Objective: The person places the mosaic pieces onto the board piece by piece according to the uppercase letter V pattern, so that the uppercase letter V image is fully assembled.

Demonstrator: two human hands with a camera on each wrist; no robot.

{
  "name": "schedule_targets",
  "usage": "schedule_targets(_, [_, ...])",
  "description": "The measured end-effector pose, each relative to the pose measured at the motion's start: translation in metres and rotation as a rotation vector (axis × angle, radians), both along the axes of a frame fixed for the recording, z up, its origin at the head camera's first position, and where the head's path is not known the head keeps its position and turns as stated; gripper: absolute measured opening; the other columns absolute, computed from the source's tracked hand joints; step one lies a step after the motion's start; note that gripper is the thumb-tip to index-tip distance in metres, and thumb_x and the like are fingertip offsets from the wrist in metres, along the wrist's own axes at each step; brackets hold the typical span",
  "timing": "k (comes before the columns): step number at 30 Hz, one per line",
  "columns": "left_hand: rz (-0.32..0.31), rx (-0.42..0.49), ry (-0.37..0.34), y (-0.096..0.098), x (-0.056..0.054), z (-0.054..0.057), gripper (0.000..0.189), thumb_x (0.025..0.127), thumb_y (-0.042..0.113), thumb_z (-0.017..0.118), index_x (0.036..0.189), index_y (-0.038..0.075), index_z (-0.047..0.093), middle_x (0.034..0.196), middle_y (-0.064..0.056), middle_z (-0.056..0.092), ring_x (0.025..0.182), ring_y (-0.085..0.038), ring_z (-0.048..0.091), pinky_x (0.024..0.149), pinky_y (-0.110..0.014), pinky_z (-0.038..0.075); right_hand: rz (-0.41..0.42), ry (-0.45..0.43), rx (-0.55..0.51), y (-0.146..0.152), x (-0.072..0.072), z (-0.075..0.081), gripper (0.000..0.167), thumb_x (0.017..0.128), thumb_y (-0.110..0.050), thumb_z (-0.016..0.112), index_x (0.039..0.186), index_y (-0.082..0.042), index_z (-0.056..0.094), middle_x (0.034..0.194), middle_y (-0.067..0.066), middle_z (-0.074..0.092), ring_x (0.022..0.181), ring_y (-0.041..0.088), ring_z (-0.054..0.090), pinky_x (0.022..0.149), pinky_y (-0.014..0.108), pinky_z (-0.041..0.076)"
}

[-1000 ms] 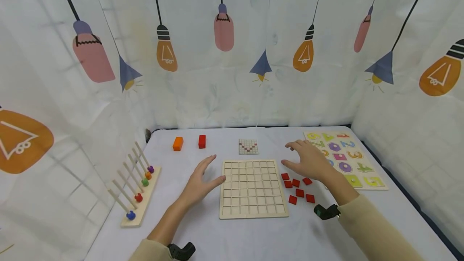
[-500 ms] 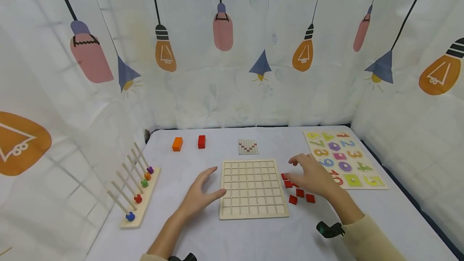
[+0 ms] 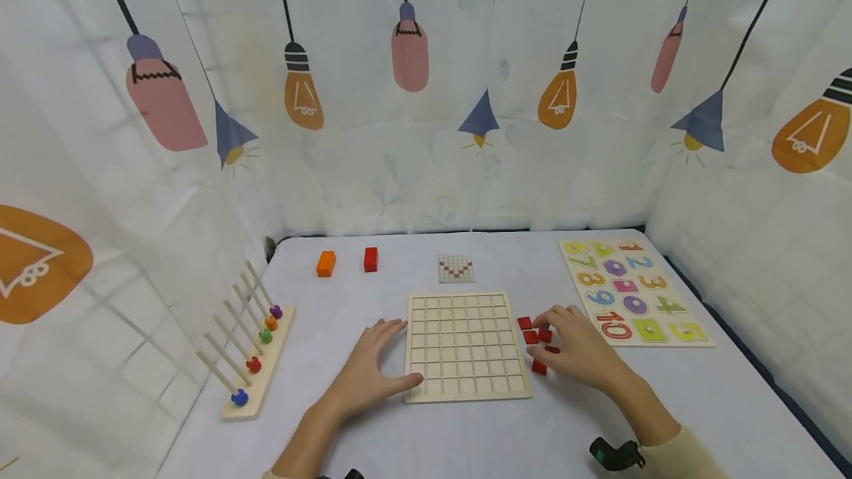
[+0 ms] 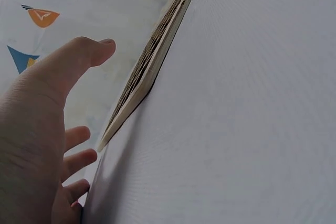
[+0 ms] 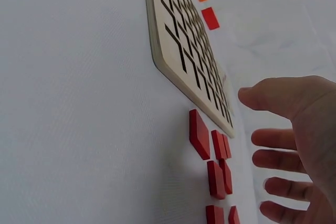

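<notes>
A pale wooden grid board [image 3: 466,350] lies flat on the table in the head view. My left hand [image 3: 369,364] is beside its left edge, fingers relaxed, with the thumb over the rim. In the left wrist view that thumb and the fingers hold nothing. To the board's right are several small red square tiles [image 3: 530,337], some hidden by my right hand [image 3: 582,350], which hovers over them. The right wrist view shows that hand's fingers spread apart, with no tile between them; the nearest tile [image 5: 199,134] lies flat near the board's corner.
Behind the board lies a small pattern card [image 3: 455,269]. Red [image 3: 370,259] and orange [image 3: 326,264] blocks stand at the back left. A peg stand [image 3: 262,368] with coloured beads occupies the left side, a number puzzle board [image 3: 635,294] the back right. Curtains hang around the table.
My right hand has come down and toward me, from beside the number puzzle to over the red tiles. My left hand has shifted slightly toward me along the board's left edge.
</notes>
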State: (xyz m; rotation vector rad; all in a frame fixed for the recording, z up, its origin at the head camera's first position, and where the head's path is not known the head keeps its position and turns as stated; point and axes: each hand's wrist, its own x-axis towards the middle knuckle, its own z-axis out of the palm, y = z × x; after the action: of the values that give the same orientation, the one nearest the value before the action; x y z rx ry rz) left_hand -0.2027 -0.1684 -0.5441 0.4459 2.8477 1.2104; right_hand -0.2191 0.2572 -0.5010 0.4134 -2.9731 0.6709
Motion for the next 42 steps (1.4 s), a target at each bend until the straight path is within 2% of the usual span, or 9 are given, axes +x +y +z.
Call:
schedule_targets(7, [-0.015, -0.129, 0.039, 0.001, 0.0, -0.003, 0.111, 0.077, 0.081, 0.086, 0.169, 0.031, 0.049, 0.177, 0.008, 0.044, 0.173, -0.031, 0.024, 0.142, -0.059, 0.019, 0.018, -0.007, -0.018, 0.002, 0.011, -0.004, 0.035, 0.091, -0.047, 0.091, 0.117, -0.028, 0.079, 0.118, -0.011, 0.071, 0.112, 0.017, 0.058, 0.094, 0.042, 0.059])
schedule_targets(10, [-0.022, -0.159, 0.055, 0.001, 0.0, -0.004, 0.114, 0.075, 0.083, 0.085, 0.169, 0.03, 0.048, 0.177, 0.008, 0.045, 0.173, -0.032, 0.024, 0.142, -0.06, 0.02, 0.031, -0.005, -0.011, 0.003, 0.014, -0.007, 0.031, 0.09, -0.046, 0.092, 0.113, -0.03, 0.079, 0.116, -0.012, 0.071, 0.11, 0.014, 0.057, 0.098, 0.043, 0.058])
schedule_targets(15, [-0.046, -0.214, 0.102, 0.001, 0.0, -0.005, 0.121, 0.072, 0.088, 0.084, 0.17, 0.028, 0.048, 0.176, 0.005, 0.045, 0.173, -0.032, 0.026, 0.142, -0.059, 0.021, 0.027, 0.005, 0.01, 0.005, 0.018, -0.012, 0.032, 0.087, -0.046, 0.095, 0.112, -0.032, 0.08, 0.113, -0.015, 0.069, 0.105, 0.011, 0.054, 0.093, 0.04, 0.06])
schedule_targets(20, [-0.065, -0.25, 0.129, 0.001, 0.0, -0.003, 0.127, 0.069, 0.092, 0.082, 0.17, 0.025, 0.047, 0.177, 0.003, 0.045, 0.173, -0.032, 0.026, 0.143, -0.057, 0.018, 0.01, -0.001, 0.007, 0.007, 0.022, -0.017, 0.033, 0.086, -0.047, 0.095, 0.111, -0.034, 0.079, 0.112, -0.016, 0.068, 0.108, 0.01, 0.056, 0.102, 0.046, 0.061])
schedule_targets(22, [-0.071, -0.26, 0.128, 0.001, 0.001, -0.002, 0.129, 0.068, 0.093, 0.082, 0.171, 0.025, 0.046, 0.178, 0.003, 0.043, 0.173, -0.031, 0.024, 0.143, -0.056, 0.017, 0.004, -0.002, 0.006, 0.008, 0.022, -0.019, 0.032, 0.085, -0.047, 0.095, 0.11, -0.036, 0.079, 0.111, -0.015, 0.067, 0.108, 0.01, 0.054, 0.1, 0.043, 0.061])
schedule_targets(26, [-0.078, -0.269, 0.127, 0.002, 0.002, -0.001, 0.131, 0.067, 0.094, 0.082, 0.171, 0.024, 0.045, 0.179, 0.003, 0.042, 0.173, -0.031, 0.024, 0.143, -0.056, 0.016, 0.005, 0.004, 0.004, 0.01, 0.024, -0.021, 0.031, 0.085, -0.047, 0.096, 0.109, -0.037, 0.079, 0.11, -0.015, 0.066, 0.105, 0.009, 0.051, 0.084, 0.03, 0.056])
schedule_targets(30, [-0.078, -0.272, 0.125, 0.003, 0.002, 0.0, 0.13, 0.068, 0.093, 0.082, 0.171, 0.023, 0.046, 0.178, 0.002, 0.043, 0.173, -0.032, 0.025, 0.143, -0.057, 0.017, 0.0, 0.018, -0.003, 0.009, 0.026, -0.02, 0.025, 0.085, -0.042, 0.097, 0.103, -0.039, 0.079, 0.108, -0.015, 0.064, 0.102, 0.01, 0.049, 0.078, 0.027, 0.05])
schedule_targets(36, [-0.075, -0.287, 0.131, 0.003, 0.003, -0.001, 0.13, 0.068, 0.095, 0.08, 0.171, 0.024, 0.046, 0.178, 0.002, 0.043, 0.173, -0.032, 0.025, 0.143, -0.056, 0.018, -0.003, 0.064, -0.012, 0.007, 0.03, -0.022, 0.023, 0.087, -0.032, 0.097, 0.099, -0.041, 0.079, 0.102, -0.017, 0.063, 0.097, 0.009, 0.047, 0.076, 0.027, 0.045])
schedule_targets(42, [-0.07, -0.282, 0.134, 0.002, 0.002, -0.002, 0.13, 0.068, 0.096, 0.079, 0.171, 0.025, 0.045, 0.179, 0.003, 0.042, 0.173, -0.032, 0.025, 0.143, -0.057, 0.018, -0.002, 0.072, -0.01, 0.007, 0.03, -0.02, 0.024, 0.086, -0.031, 0.097, 0.098, -0.041, 0.08, 0.101, -0.02, 0.066, 0.097, 0.009, 0.048, 0.078, 0.029, 0.046])
